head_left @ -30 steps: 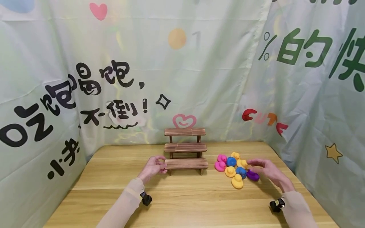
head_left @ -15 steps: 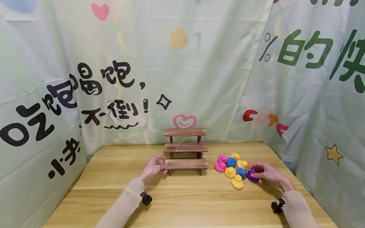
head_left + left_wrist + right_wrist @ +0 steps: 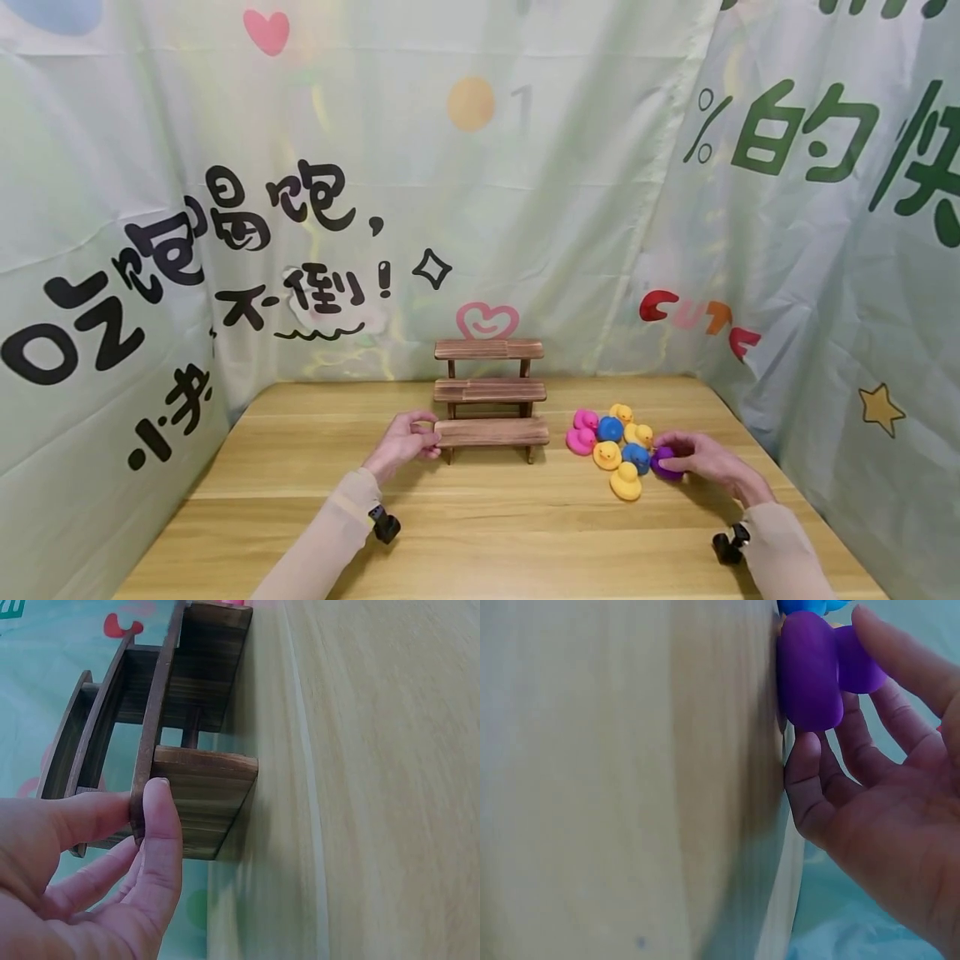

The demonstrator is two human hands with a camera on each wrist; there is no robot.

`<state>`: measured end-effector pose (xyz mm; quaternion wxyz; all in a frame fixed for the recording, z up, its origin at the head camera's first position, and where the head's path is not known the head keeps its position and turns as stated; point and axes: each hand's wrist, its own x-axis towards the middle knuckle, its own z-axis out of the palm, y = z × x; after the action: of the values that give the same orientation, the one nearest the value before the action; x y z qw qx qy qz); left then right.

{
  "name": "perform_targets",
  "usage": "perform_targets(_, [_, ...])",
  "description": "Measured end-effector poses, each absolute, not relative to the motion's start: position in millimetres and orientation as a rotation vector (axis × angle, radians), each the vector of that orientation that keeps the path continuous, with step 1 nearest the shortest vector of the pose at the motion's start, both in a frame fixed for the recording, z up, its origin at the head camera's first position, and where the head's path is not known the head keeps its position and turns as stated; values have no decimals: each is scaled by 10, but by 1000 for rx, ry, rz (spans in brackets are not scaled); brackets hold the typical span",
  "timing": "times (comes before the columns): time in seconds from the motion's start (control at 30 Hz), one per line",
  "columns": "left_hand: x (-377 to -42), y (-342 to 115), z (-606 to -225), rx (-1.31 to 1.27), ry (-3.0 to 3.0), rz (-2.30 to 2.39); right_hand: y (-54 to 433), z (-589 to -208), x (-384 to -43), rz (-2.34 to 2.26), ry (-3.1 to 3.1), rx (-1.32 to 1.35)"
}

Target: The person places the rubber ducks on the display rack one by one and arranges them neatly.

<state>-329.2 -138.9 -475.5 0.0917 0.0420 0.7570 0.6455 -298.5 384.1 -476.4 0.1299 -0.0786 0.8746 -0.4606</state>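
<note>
Purple duck (image 3: pixel 810 671), brown wood-grained stand (image 3: pixel 491 432)

You are in a small booth with cloth walls. Pale green curtains (image 3: pixel 570 217) hang on three sides of your wood-grain desk (image 3: pixel 480 542), with big Chinese words (image 3: pixel 315 287), a pink heart (image 3: pixel 266 32) and a yellow star (image 3: pixel 882 409) printed on them. You can't tell what room is around it.

The purple duck (image 3: pixel 662 469) (head view) is partly hidden.
</note>
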Motion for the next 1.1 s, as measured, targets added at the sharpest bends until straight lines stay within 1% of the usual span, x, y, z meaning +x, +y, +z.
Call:
perform_targets(0.4, [-3319,-1380,-4784,112,2226,1957,3865,-4690,-2909,-1478,2514,-113])
perform_targets(0.67, [-3327,-1386,-4778,124,2237,1959,3832,-4537,-2917,-1657,2381,-239])
perform_targets(0.9, [-3341,-1387,-4797,102,2335,1911,3633,-4468,-2918,-1681,2407,-264])
perform_targets(1.1, [-3354,-1375,-4798,105,2380,1913,3435,-4455,-2918,-1685,2430,-345])
